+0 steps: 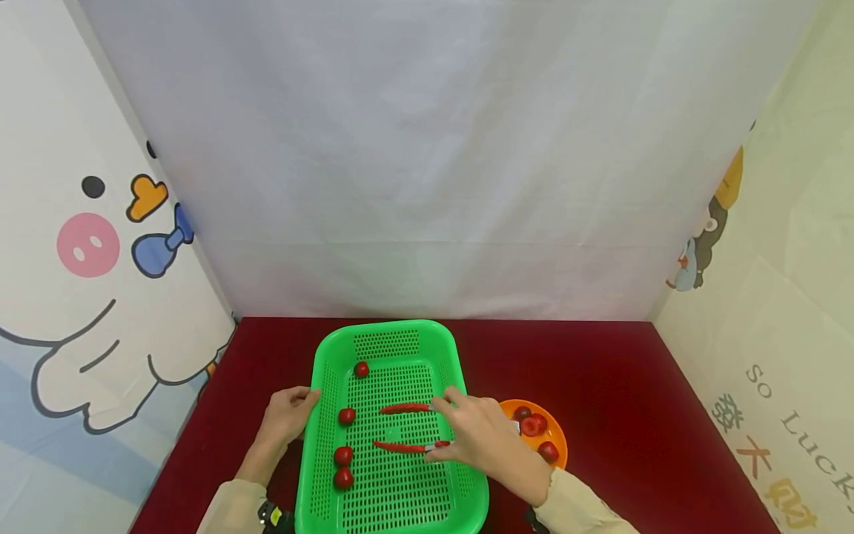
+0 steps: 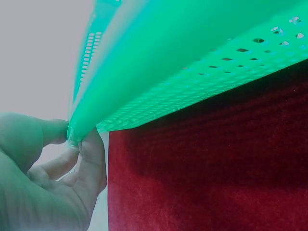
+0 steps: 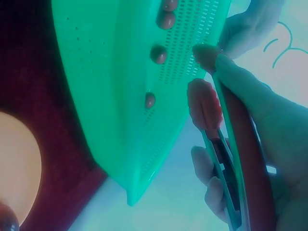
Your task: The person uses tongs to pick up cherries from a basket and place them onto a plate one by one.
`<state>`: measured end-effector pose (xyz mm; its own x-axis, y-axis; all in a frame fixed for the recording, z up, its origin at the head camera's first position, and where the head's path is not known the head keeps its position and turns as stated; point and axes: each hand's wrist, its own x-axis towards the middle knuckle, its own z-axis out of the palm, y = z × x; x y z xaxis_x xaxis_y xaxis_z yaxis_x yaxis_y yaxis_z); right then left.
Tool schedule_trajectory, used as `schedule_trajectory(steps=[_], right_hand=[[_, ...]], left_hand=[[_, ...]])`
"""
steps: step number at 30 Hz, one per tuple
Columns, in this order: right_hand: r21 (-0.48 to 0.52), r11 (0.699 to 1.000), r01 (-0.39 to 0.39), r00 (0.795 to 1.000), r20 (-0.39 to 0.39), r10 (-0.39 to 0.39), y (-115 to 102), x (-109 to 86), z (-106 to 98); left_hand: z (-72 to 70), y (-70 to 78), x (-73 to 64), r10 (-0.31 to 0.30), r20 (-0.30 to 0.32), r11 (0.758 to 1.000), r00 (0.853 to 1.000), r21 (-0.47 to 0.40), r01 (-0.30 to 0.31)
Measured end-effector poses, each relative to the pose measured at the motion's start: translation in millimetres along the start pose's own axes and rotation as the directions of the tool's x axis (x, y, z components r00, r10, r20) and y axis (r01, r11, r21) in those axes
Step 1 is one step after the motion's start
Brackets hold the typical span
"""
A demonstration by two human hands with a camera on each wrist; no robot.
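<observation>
A green perforated basket (image 1: 400,493) lies on the table, with several small round red fruits (image 1: 343,455) along the left side of its floor. My left hand (image 1: 283,419) pinches the basket's left rim between thumb and fingers; the left wrist view shows this hand (image 2: 48,178) up close at the rim. Over the basket's right half, my right hand (image 1: 490,437) holds red-tipped tongs (image 1: 403,448), their two arms spread apart and pointing left. Nothing sits between the tips. In the right wrist view, the thumb and fingers lie along the tongs (image 3: 245,154).
An orange plate (image 1: 559,426) with several red fruits (image 1: 548,451) stands right of the basket, partly behind my right forearm. Dark red cloth (image 1: 600,363) covers the table. A white curtain (image 1: 434,185) hangs behind, and printed cloths flank both sides.
</observation>
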<state>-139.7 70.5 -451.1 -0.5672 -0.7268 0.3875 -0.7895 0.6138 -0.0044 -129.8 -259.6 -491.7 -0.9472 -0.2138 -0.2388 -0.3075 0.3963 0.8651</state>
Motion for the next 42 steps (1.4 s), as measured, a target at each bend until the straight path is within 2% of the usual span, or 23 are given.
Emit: schedule_trajectory(steps=[5, 14, 27, 42], right_hand=[[-0.006, 1.0, 0.02, 1.0, -0.009, -0.02, -5.3, 4.2, 3.8], [0.007, 1.0, 0.013, 0.996, 0.087, -0.013, -14.9, 9.7, 10.6], [-0.046, 0.997, 0.059, 0.993, 0.104, -0.054, -23.7, 14.9, 19.8], [-0.091, 0.989, 0.117, 0.976, 0.194, -0.098, -37.4, 24.4, 27.0]], left_hand=[[-0.3, 0.9, -0.7, -0.003, -0.002, 1.0, 1.0, 0.0, 0.003], [0.2, 0.7, -0.3, -0.011, -0.001, 1.0, 1.0, -0.001, 0.011], [0.4, 1.4, -1.8, -0.005, -0.001, 1.0, 1.0, 0.001, 0.005], [0.5, 0.5, -0.1, 0.003, -0.01, 1.0, 1.0, 0.019, -0.003]])
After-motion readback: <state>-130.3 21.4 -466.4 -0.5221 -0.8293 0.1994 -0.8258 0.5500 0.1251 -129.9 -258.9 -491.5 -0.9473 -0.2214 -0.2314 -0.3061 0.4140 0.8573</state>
